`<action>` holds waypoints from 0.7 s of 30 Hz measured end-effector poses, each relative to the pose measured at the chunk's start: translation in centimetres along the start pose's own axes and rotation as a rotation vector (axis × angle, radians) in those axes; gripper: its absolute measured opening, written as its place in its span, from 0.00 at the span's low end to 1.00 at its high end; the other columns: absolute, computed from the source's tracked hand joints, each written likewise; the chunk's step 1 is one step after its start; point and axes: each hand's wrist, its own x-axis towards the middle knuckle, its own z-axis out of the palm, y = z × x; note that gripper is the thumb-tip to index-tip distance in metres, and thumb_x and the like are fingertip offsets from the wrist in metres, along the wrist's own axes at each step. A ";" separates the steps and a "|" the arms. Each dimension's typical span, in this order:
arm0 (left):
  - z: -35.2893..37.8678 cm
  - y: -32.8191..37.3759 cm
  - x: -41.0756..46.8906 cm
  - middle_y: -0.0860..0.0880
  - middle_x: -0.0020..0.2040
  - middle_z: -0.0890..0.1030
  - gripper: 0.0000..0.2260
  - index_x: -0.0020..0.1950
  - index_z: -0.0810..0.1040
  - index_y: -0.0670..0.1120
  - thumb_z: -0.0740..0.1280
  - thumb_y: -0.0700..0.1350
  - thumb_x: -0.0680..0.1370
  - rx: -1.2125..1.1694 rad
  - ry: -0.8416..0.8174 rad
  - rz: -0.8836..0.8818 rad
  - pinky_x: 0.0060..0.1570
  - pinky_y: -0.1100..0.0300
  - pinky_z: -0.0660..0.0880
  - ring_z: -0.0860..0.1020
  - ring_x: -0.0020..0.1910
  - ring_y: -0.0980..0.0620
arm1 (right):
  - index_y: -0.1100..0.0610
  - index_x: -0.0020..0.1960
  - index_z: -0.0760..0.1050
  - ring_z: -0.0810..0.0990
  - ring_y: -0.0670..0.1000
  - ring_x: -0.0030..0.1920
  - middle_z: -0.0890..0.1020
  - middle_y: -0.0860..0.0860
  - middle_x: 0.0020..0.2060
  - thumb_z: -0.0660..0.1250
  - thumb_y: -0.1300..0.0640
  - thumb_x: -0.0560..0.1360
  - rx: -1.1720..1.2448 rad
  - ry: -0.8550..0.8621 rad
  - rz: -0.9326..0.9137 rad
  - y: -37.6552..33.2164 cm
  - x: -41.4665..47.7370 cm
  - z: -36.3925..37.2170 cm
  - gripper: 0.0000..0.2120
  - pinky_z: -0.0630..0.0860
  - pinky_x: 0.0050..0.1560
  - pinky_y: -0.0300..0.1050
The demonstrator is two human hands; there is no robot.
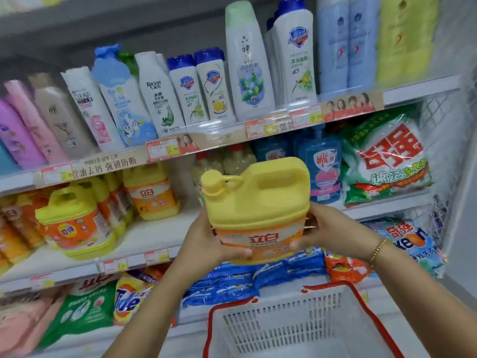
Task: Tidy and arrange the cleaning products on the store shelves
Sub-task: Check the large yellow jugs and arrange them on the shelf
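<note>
While the basket sits below, both hands, left and right, grip the yellow detergent jug.

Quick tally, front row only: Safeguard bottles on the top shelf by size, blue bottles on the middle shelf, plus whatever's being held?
Small Safeguard bottles: 2
Large Safeguard bottle: 1
Blue bottles, middle shelf: 2
Held yellow jug: 1
Total: 6

I'm in a shop: shelves packed with shampoo bottles and detergent bags, price tags on edges, basket below.
</note>
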 end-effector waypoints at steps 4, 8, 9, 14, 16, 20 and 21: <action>1.7 -0.8 0.3 0.61 0.51 0.78 0.37 0.60 0.70 0.54 0.83 0.38 0.58 -0.011 0.076 0.055 0.41 0.77 0.72 0.76 0.50 0.70 | 0.43 0.60 0.69 0.78 0.41 0.55 0.79 0.40 0.54 0.79 0.55 0.63 -0.059 0.246 -0.119 -1.8 -1.8 -1.1 0.30 0.79 0.53 0.42; 3.3 -0.4 1.2 0.66 0.50 0.78 0.35 0.57 0.69 0.62 0.83 0.42 0.59 0.012 0.013 0.097 0.44 0.74 0.73 0.76 0.50 0.67 | 0.42 0.63 0.71 0.74 0.38 0.52 0.75 0.34 0.53 0.78 0.52 0.64 -0.209 0.367 -0.220 -4.3 -4.3 -3.0 0.30 0.73 0.52 0.33; 4.0 -0.3 1.4 0.67 0.50 0.78 0.35 0.56 0.69 0.62 0.82 0.41 0.59 0.025 -0.023 0.106 0.44 0.73 0.73 0.76 0.50 0.67 | 0.42 0.61 0.73 0.73 0.40 0.51 0.75 0.35 0.52 0.78 0.51 0.64 -0.328 0.381 -0.211 -4.3 -4.6 -3.3 0.28 0.71 0.51 0.32; 8.4 -0.5 2.7 0.62 0.55 0.79 0.38 0.59 0.69 0.64 0.83 0.47 0.55 0.054 -0.272 0.056 0.54 0.57 0.77 0.78 0.56 0.61 | 0.47 0.52 0.78 0.75 0.40 0.44 0.79 0.39 0.42 0.77 0.51 0.66 -0.414 0.320 -0.033 -1.8 -6.0 -5.6 0.16 0.70 0.42 0.34; 10.9 -0.7 3.2 0.58 0.57 0.80 0.40 0.63 0.70 0.60 0.84 0.48 0.55 0.029 -0.411 0.013 0.55 0.52 0.78 0.79 0.57 0.57 | 0.53 0.49 0.79 0.78 0.48 0.44 0.81 0.46 0.41 0.76 0.49 0.67 -0.370 0.307 0.080 -0.5 -6.9 -7.2 0.14 0.72 0.41 0.40; 18.0 -1.3 2.9 0.56 0.53 0.83 0.33 0.59 0.74 0.54 0.82 0.36 0.60 -0.060 -0.625 -0.046 0.49 0.65 0.77 0.81 0.52 0.61 | 0.60 0.42 0.76 0.74 0.52 0.37 0.77 0.54 0.38 0.73 0.45 0.70 -0.425 0.331 0.369 2.8 -9.0 -9.3 0.18 0.65 0.33 0.43; 20.3 -1.8 2.7 0.56 0.51 0.83 0.31 0.57 0.74 0.53 0.81 0.33 0.61 -0.086 -0.651 -0.051 0.47 0.67 0.77 0.81 0.50 0.61 | 0.60 0.42 0.75 0.73 0.51 0.36 0.76 0.53 0.37 0.73 0.45 0.70 -0.439 0.340 0.438 3.8 -9.5 -9.5 0.18 0.65 0.32 0.43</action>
